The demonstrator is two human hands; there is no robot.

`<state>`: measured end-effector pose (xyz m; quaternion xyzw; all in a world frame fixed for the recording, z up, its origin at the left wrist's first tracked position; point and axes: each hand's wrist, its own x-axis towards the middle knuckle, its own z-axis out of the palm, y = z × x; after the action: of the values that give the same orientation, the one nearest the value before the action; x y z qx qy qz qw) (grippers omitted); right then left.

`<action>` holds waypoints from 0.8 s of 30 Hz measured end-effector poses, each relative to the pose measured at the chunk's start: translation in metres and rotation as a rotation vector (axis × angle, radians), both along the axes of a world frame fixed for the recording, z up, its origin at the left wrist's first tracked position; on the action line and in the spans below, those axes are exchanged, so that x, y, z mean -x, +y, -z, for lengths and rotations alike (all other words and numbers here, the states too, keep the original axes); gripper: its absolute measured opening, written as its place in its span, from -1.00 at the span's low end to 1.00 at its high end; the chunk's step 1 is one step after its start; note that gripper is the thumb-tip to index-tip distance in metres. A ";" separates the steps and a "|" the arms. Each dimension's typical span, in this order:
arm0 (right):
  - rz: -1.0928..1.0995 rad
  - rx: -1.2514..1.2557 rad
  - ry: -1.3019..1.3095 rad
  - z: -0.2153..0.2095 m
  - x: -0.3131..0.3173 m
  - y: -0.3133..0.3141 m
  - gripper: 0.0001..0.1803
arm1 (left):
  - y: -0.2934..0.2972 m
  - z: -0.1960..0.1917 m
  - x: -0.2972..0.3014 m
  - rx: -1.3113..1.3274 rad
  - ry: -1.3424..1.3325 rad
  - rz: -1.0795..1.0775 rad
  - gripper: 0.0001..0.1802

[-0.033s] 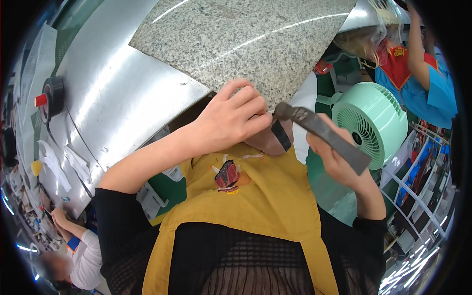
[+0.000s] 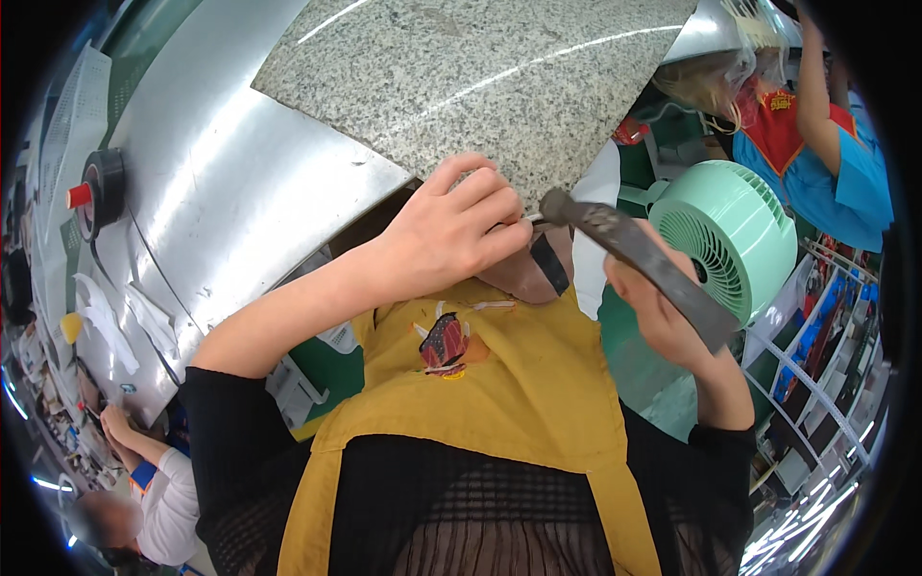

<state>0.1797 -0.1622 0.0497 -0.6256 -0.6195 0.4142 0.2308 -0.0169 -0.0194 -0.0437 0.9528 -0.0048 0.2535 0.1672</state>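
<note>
A black knitted top point(image 2: 519, 509) with sheer, ribbed panels lies nearest, under a mustard cloth apron point(image 2: 519, 403) bearing a red-and-black butterfly patch point(image 2: 445, 344). The right hand point(image 2: 655, 298) is closed around a dark, worn metal hammer point(image 2: 643, 248), its handle hidden; the rounded end points left and the curved body widens toward the other end. The left hand point(image 2: 461, 223) has curled fingers over a smooth, mauve piece point(image 2: 514, 273) crossed by a black strip point(image 2: 549, 265), at the near corner of a speckled granite slab point(image 2: 480, 86); what the fingertips grip cannot be told. The slab lies on a brushed metal table point(image 2: 221, 163). Beyond the right hand stands a ribbed, mint-green fan point(image 2: 725, 240). Farther right, a co-worker's blue shirt point(image 2: 864, 192) carries a yellow emblem point(image 2: 780, 101) on red, too small to read.
</note>
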 end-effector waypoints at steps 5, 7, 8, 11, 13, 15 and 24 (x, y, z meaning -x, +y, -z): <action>-0.060 0.190 -0.150 0.009 0.002 -0.001 -0.41 | 0.001 0.001 -0.002 -0.011 -0.018 -0.010 -0.66; -0.040 0.150 -0.013 0.005 0.000 0.001 -0.42 | 0.003 0.003 -0.001 0.031 -0.010 -0.006 -0.66; -0.010 0.076 0.003 0.002 0.002 0.003 -0.53 | 0.003 0.004 0.000 0.056 -0.003 -0.007 -0.66; 0.001 -0.085 -0.013 -0.002 0.007 0.009 -0.66 | 0.001 0.003 0.003 -0.007 -0.015 -0.016 -0.65; -0.038 -0.016 -0.082 0.003 0.005 0.009 -0.54 | 0.000 0.001 0.003 0.000 -0.001 -0.040 -0.69; -0.037 0.080 -0.109 0.008 0.006 0.006 -0.52 | 0.001 -0.002 0.003 0.111 0.024 -0.074 -0.73; 0.045 -0.021 -0.044 0.007 0.010 0.005 -0.76 | -0.002 0.003 0.010 0.070 -0.011 -0.059 -0.74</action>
<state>0.1697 -0.1570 0.0426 -0.6458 -0.6146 0.3887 0.2327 -0.0268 -0.0215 -0.0465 0.9447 0.0312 0.2633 0.1928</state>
